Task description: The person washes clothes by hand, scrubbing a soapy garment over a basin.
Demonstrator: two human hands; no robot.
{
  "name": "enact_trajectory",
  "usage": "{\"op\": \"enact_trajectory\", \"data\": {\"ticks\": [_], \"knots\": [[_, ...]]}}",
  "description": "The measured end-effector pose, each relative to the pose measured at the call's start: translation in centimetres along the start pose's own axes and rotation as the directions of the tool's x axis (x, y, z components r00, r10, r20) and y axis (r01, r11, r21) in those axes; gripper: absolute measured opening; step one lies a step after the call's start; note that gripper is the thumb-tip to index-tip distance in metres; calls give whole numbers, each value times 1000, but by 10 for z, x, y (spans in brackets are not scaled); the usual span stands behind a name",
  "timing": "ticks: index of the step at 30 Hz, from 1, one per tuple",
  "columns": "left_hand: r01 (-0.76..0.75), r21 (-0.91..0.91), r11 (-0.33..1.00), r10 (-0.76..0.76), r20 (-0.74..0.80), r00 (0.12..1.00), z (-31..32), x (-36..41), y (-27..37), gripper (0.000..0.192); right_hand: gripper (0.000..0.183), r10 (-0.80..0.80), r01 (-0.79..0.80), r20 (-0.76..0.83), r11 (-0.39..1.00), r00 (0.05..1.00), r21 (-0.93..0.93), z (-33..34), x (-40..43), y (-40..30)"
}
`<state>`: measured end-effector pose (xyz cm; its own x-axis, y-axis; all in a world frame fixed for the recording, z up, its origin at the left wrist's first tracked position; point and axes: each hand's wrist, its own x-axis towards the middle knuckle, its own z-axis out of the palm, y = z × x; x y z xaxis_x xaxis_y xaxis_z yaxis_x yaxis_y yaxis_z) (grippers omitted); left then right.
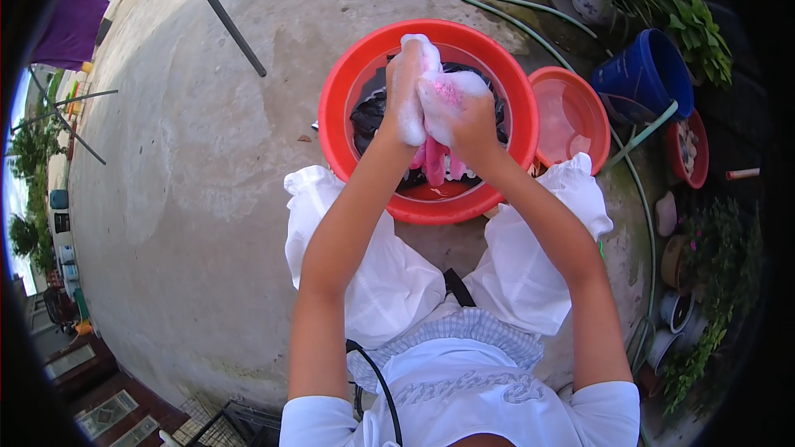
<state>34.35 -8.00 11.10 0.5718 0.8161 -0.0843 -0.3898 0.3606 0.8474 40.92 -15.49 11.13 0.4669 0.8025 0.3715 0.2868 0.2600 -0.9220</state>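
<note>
My left hand [405, 94] and my right hand [467, 113] are pressed together over a large red plastic basin [526, 136], both coated in white suds. Between them they squeeze a pink cloth [435, 164], whose lower folds hang out beneath my palms. A small patch of pink shows through the foam on top. Soaking in the basin is dark, wet fabric [369, 117], partly hidden behind my hands and forearms. The basin stands on the concrete just beyond my knees.
Touching the big basin's right side is a smaller red basin [601, 121] with water in it. A blue bucket [624, 77] stands behind, a pale green hose [643, 133] at its mouth. Potted plants [714, 273] line the right. Metal legs [230, 25] rest on the concrete ahead.
</note>
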Motion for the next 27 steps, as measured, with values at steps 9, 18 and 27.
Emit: {"op": "enact_trajectory", "data": {"ticks": [9, 18, 27], "knots": [[273, -264, 925, -282, 3, 959, 18, -9, -3, 19, 22, -26, 28, -98, 999, 995, 18, -8, 26, 13], [237, -12, 972, -237, -33, 971, 25, -12, 2, 25, 22, 148, -129, -143, 982, 979, 135, -15, 29, 12], [-102, -291, 951, 45, -196, 980, -11, 19, -2, 20, 10, -242, 227, -88, 962, 966, -154, -17, 17, 3]]}}
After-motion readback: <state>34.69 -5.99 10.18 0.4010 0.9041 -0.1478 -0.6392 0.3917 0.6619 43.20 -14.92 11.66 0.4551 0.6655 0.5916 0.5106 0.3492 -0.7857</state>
